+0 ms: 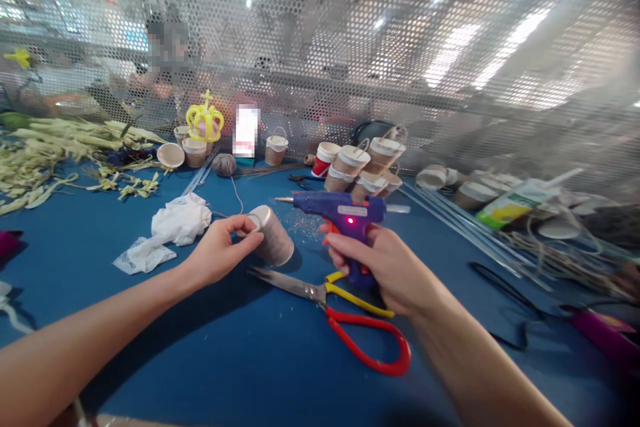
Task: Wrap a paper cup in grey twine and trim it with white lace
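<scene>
The left hand (217, 253) pinches one twine-wrapped cup (273, 235), greyish-brown and lying on its side near the middle of the blue surface (240, 360). The right hand (385, 267) is closed around one blue glue gun (345, 210), its red light on. One pair of scissors (345, 320) lies just below them

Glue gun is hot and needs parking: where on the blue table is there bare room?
Bare blue table shows in front of the scissors, between the forearms, and right of the right hand before the black cord. Crowded: cups behind the glue gun, straw strips far left, plastic wrap beside the left hand.
</scene>
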The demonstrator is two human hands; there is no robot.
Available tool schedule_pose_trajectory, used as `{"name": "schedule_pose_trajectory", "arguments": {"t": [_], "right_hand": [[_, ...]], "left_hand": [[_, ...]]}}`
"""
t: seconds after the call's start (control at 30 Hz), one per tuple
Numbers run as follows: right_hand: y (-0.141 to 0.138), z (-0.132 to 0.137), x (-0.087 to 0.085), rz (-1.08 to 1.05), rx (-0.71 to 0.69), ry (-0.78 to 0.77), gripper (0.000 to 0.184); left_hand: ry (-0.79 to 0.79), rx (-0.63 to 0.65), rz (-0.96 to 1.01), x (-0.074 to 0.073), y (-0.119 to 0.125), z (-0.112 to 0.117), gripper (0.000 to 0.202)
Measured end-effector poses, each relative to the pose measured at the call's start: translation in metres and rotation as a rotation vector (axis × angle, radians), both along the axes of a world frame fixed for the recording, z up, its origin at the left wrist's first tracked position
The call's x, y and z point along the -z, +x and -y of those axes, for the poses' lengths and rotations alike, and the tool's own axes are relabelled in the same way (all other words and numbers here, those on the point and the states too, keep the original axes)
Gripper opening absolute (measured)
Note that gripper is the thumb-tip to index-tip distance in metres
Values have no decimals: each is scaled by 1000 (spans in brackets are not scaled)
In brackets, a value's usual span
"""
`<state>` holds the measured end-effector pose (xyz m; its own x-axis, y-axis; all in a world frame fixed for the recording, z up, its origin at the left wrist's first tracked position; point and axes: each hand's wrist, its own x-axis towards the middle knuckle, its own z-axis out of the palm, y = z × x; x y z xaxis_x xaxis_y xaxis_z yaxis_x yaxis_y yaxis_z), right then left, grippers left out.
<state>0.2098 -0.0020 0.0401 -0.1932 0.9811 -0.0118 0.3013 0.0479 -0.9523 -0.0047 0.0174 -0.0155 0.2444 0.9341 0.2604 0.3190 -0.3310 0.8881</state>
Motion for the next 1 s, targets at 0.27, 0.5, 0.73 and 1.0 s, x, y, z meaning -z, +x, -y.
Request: {"name": "schedule_pose_trajectory", "arguments": {"t": [0.27,0.5,0.73,1.0], "right_hand": [[-4,18,24,226,64,135,18],[-2,10,33,381,46,370,12],[-5,11,30,373,-6,505,10],[-8,15,23,502,4,525,13]], "left_hand": [[17,9,-34,4,2,-5,20],[-7,28,-34,7,3,-8,18],[-4,45,-44,6,2,-9,17],[2,44,-52,6,2,-9,15]]}}
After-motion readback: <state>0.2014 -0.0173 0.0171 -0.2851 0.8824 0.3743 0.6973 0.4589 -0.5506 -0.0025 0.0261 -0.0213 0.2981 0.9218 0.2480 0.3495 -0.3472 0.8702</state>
